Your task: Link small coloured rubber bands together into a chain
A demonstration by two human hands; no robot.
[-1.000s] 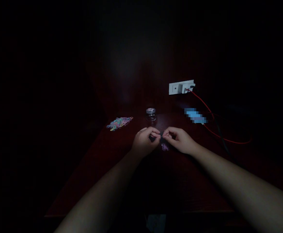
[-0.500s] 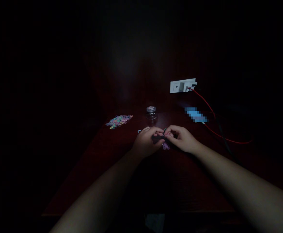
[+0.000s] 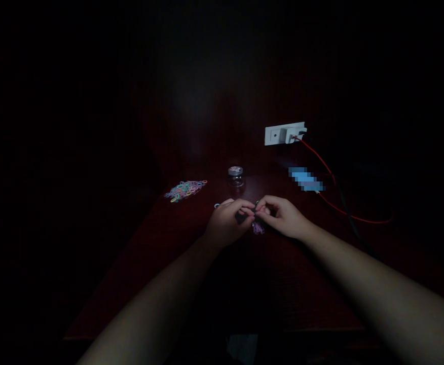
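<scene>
My left hand point(image 3: 227, 221) and my right hand point(image 3: 281, 215) meet over the dark red table point(image 3: 149, 263), fingertips almost touching. Both are closed in a pinch; what lies between the fingertips is too small and dark to name. A small bunch of purple bands point(image 3: 258, 228) lies just below the fingertips. Behind my left hand a light blue band point(image 3: 217, 206) shows, and a bit of green is visible past my right fingertips. To the left is a loose pile of colourful bands point(image 3: 186, 190).
A clear round jar with a lid point(image 3: 235, 176) stands behind my hands. At the right lies a pixelated blue device point(image 3: 306, 179) with a red cable point(image 3: 343, 212). A white wall socket point(image 3: 285, 134) holds a plug, and a dark cable runs down beside it.
The view has shifted slightly, so everything sits a little further left. My fingertips have moved slightly, and the dark gap between my left fingers and thumb looks smaller.
</scene>
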